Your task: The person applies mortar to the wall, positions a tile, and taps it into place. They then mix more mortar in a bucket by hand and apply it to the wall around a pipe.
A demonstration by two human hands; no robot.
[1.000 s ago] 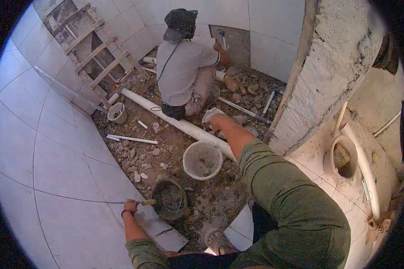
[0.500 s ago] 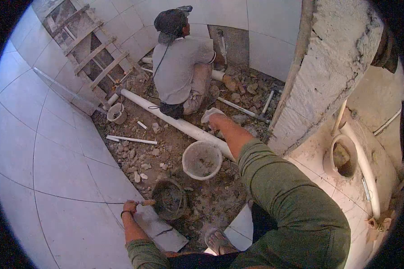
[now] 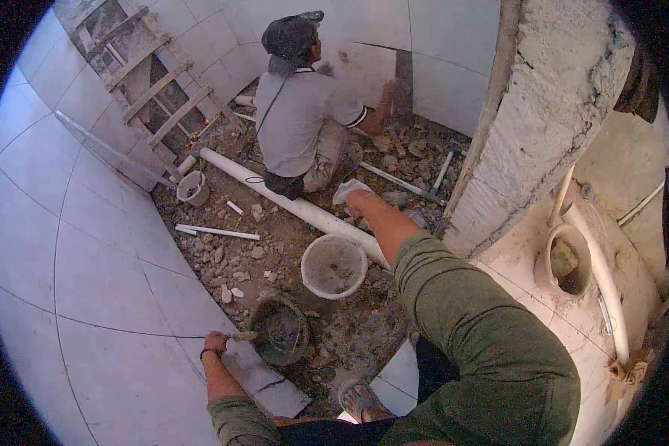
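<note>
My left hand (image 3: 215,343) is closed round the handle of a trowel (image 3: 244,337) at the lower left, beside the tiled wall. The trowel points toward a dark bucket (image 3: 279,331) with grey mortar in it. My right hand (image 3: 359,202) is stretched forward over the rubble and grips a pale cloth or bag (image 3: 351,190), its exact kind unclear. Below it stands a white bucket (image 3: 334,267) with grey contents, next to a long white pipe (image 3: 275,195).
A person (image 3: 305,111) crouches ahead, holding a tile (image 3: 364,73) against the wall. A wooden ladder-like frame (image 3: 149,89) leans at the upper left. A small bucket (image 3: 193,188) and loose pipes (image 3: 219,232) lie on the rubble. A broken-edged wall (image 3: 543,126) rises at right.
The crouching person has brought a tile over the dark gap in the wall and leans slightly to the right. My hands have barely moved.
</note>
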